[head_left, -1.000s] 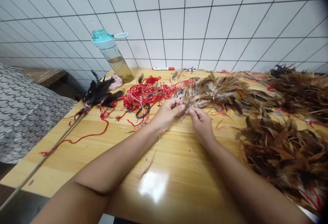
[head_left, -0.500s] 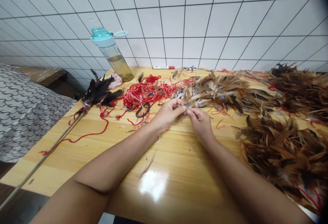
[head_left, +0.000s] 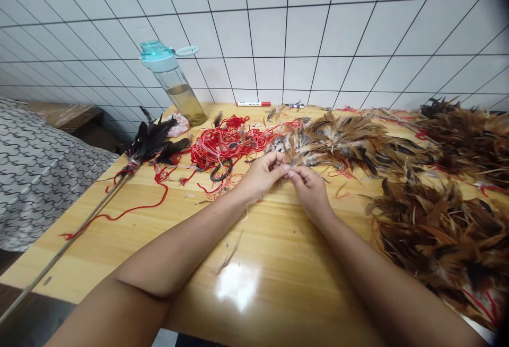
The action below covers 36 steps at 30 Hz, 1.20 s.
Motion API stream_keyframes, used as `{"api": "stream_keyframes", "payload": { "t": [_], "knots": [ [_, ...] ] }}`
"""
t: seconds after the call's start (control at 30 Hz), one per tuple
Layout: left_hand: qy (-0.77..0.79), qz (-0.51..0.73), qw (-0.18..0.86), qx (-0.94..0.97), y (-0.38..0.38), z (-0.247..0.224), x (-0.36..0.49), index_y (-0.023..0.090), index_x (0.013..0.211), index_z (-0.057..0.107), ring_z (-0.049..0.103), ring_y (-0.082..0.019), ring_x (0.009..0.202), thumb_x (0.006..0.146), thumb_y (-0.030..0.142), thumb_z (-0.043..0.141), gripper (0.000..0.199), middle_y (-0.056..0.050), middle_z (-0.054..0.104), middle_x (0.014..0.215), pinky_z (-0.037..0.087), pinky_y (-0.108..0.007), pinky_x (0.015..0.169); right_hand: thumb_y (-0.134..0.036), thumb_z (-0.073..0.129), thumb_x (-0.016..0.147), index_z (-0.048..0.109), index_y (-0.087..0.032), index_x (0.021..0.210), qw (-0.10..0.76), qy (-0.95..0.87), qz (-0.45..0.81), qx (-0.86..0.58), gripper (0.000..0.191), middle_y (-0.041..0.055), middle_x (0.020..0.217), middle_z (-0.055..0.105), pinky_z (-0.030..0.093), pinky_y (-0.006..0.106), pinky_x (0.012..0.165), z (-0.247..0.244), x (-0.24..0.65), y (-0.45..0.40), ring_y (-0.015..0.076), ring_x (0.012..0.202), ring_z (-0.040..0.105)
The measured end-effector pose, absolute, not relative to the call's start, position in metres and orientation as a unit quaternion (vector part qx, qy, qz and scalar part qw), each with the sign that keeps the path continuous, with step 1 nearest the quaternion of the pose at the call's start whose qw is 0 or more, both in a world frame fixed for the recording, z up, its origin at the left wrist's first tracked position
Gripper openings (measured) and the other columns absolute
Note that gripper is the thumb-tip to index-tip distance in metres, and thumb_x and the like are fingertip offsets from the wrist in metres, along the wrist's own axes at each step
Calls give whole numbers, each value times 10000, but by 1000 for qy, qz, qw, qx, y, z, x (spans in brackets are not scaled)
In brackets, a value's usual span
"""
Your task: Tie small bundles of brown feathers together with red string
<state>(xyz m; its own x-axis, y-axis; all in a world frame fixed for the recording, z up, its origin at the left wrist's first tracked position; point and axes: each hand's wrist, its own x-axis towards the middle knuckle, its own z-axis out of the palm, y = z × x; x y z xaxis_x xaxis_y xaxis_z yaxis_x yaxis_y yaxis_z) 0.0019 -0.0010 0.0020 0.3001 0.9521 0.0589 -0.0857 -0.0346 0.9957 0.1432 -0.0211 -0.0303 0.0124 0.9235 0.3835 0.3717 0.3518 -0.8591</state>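
Note:
My left hand (head_left: 267, 175) and my right hand (head_left: 310, 190) meet fingertip to fingertip at the middle of the wooden table (head_left: 270, 267). Both are pinched closed at the near left end of a long bundle of brown feathers (head_left: 350, 138). What lies between the fingertips is too small to make out. Just left of my hands is a tangle of red string (head_left: 226, 145), with a black ring (head_left: 221, 171) at its near edge. Dark feathers (head_left: 153, 140) are bound to a thin stick (head_left: 67, 243) at the left.
A bottle (head_left: 181, 92) with a light blue lid stands at the back left by the tiled wall. A red and white marker (head_left: 253, 104) lies near the wall. Brown feather heaps (head_left: 441, 236) cover the right side. Patterned cloth (head_left: 47, 172) hangs at the left.

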Motion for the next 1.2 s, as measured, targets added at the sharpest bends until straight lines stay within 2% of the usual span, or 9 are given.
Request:
{"api": "stream_keyframes", "payload": {
  "t": [0.27,0.43,0.7,0.8,0.97,1.2],
  "knots": [
    [407,418,615,531,0,2,0,142,763,562,492,-73,614,615,454,796,418,29,558,665,359,-209,596,-278,478,863,605,-222,717,479,-680,229,-506,201,47,746,674,459,315,714,-30,142,-23,195,728,606],
    [397,425,617,529,1,1,0,136,725,569,475,-66,583,620,440,792,392,35,536,627,352,-204,581,-278,484,869,608,-228,698,451,-701,215,-508,217,52,741,673,458,322,721,-32,141,-25,198,740,609],
    [403,460,616,497,4,6,-5,139,713,571,426,-59,552,627,379,781,330,36,520,612,337,-210,563,-312,534,855,678,-220,856,490,-666,256,-500,172,53,851,717,486,334,778,-30,144,-23,199,810,635],
    [411,447,593,529,4,5,-6,138,737,577,456,-75,604,655,366,757,301,26,535,662,355,-217,600,-324,549,840,684,-212,835,496,-651,277,-504,175,52,828,712,484,334,764,-30,145,-21,199,796,632],
    [420,406,529,616,6,2,-7,142,644,526,432,-86,612,675,367,741,312,30,486,626,333,-221,593,-322,574,799,677,-211,747,500,-645,294,-496,161,26,721,671,468,316,707,-33,145,-17,179,706,592],
    [416,409,535,611,4,2,-5,143,695,543,449,-86,612,691,371,725,292,29,510,640,343,-214,587,-364,576,789,623,-207,708,506,-616,360,-485,182,1,674,617,448,289,664,-32,144,-18,157,667,549]
  ]
}}
